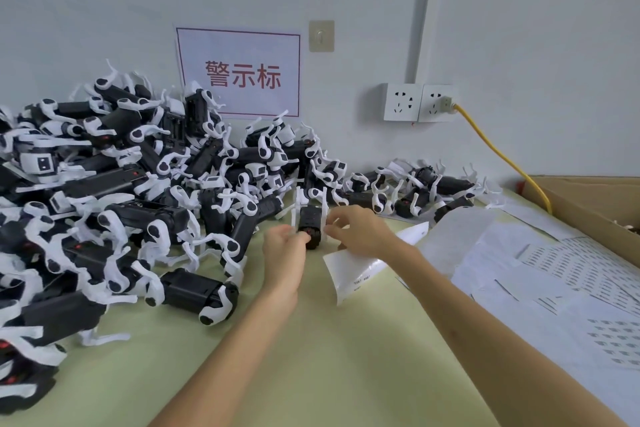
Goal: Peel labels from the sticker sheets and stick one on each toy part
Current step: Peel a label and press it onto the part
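A black toy part [310,224] with white legs pointing up sits on the pale green table [311,340] between my hands. My left hand [284,251] holds its near left side, fingers curled against it. My right hand [356,230] touches the part's right side with pinched fingertips, and a curled white sticker sheet [349,272] hangs from under its palm. Whether a label is between those fingertips is too small to tell.
A big heap of black-and-white toy parts [121,191] fills the left and back of the table. A smaller group [422,191] lies at the back right. Sticker sheets [554,281] cover the right side beside a cardboard box [595,204]. A yellow cable [502,152] runs from the wall socket.
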`<state>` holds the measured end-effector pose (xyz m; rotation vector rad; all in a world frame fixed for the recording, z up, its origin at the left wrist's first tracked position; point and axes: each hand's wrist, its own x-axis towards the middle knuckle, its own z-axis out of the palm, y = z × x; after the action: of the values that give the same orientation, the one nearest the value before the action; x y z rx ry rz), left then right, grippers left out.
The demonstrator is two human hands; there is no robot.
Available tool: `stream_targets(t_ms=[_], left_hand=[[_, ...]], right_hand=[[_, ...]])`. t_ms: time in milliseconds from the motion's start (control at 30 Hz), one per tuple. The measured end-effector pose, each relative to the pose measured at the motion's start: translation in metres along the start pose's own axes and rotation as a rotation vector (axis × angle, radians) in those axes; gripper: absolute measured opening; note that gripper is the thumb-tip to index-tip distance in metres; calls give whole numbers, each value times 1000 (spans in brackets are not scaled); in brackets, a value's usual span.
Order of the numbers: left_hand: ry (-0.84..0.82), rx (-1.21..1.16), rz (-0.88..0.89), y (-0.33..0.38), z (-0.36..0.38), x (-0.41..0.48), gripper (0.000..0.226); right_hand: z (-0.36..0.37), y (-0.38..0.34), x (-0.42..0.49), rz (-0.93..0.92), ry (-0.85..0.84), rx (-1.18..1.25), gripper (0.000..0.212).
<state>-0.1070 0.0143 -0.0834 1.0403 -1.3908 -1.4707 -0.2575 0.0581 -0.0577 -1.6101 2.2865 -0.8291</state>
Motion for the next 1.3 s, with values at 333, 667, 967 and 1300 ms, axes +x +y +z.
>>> stream_targets(t_ms=[333,667,967,1300], left_hand=[[-74,-245,-227,4,-11,10,22],[-62,-223,-104,4,-8,10,17],[-326,-151,-188,7,-1,-2,27],[-364,-318,-63,11,-3,-3,31]], right_hand=[[2,-4,-1,-72,46,16,19],[-35,-7,-11,-85,102,201,14],[-9,-16,-2,-20,60,-188,34],[-30,-12,-9,-77,233,132,21]])
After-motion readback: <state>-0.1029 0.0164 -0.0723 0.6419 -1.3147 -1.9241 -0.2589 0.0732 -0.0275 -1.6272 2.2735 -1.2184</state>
